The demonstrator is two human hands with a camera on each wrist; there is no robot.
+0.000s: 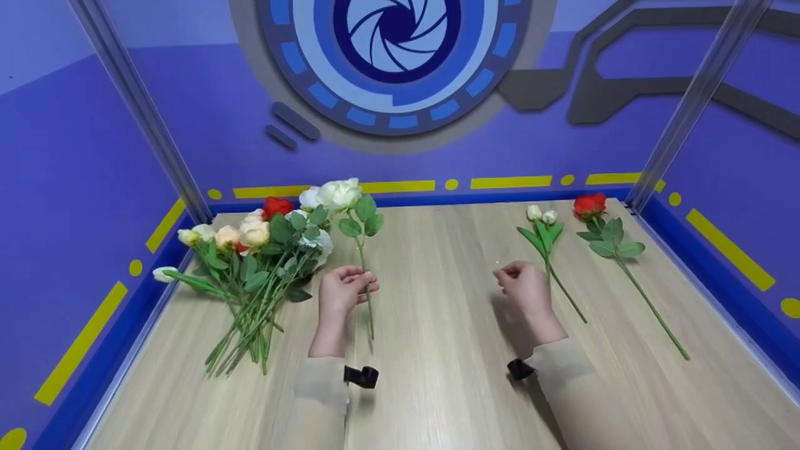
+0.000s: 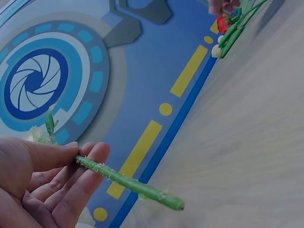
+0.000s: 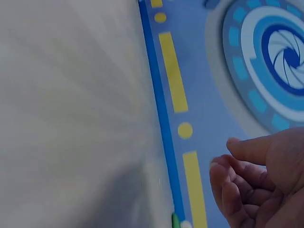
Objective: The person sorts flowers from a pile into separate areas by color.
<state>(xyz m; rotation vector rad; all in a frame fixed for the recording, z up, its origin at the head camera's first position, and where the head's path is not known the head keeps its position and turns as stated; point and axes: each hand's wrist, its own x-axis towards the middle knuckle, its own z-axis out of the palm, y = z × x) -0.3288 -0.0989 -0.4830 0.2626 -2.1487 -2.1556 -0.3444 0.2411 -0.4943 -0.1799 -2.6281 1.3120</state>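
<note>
Between thumb and fingers, my left hand (image 1: 340, 292) pinches the green stem of a white artificial rose (image 1: 339, 194), its bloom pointing toward the back wall. The stem's cut end (image 2: 166, 199) sticks out past the fingers in the left wrist view. My right hand (image 1: 526, 289) hovers over the table with fingers loosely curled and nothing visible in them, as the right wrist view also shows. Just right of it lies a stem of white tulips (image 1: 547, 234), partly behind the hand. Beyond that lies a red rose (image 1: 590, 206) with a long stem.
A heap of artificial flowers (image 1: 256, 275), white, peach and red with crossed stems, lies on the left of the wooden table (image 1: 437, 375). Blue-purple panels (image 1: 206, 112) enclose the back and both sides, with metal posts (image 1: 694, 106) at the corners.
</note>
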